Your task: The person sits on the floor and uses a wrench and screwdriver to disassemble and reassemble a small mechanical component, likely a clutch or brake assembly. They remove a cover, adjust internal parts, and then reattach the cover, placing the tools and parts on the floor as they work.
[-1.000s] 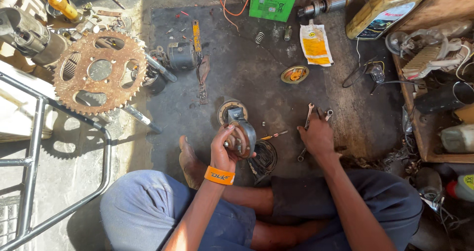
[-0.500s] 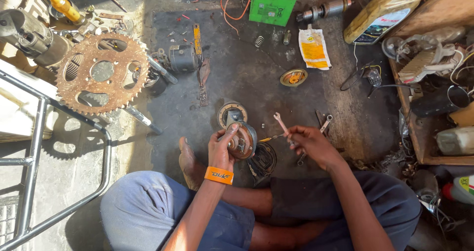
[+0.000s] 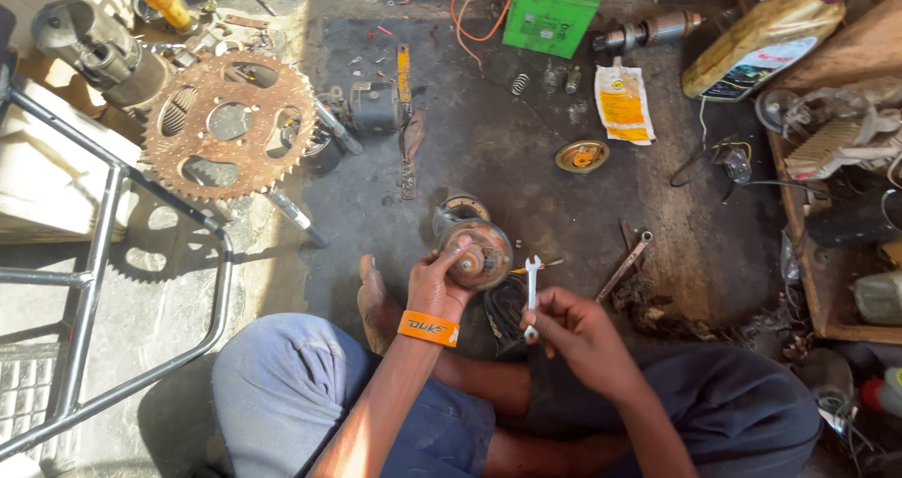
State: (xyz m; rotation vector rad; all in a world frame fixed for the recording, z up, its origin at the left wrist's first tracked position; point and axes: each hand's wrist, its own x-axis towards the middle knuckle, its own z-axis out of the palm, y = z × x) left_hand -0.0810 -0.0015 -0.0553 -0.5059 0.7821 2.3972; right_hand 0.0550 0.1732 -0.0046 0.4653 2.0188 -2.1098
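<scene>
We see the left hand [image 3: 440,285] closed around a round, rusty motor part [image 3: 477,254], holding it up just above the lap with the thumb on its rim. The right hand [image 3: 575,328] sits just beside it, fingers pinched on a small open-ended spanner [image 3: 531,292] held upright, its head close to the part. Another spanner [image 3: 628,265] lies on the floor beyond the right hand, and a big rusty sprocket [image 3: 228,124] rests well off past the left.

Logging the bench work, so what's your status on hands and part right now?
Left hand gripping round rusty motor part. Right hand holding small open-end spanner upright, just beside it, not touching. Nothing between them.
</scene>
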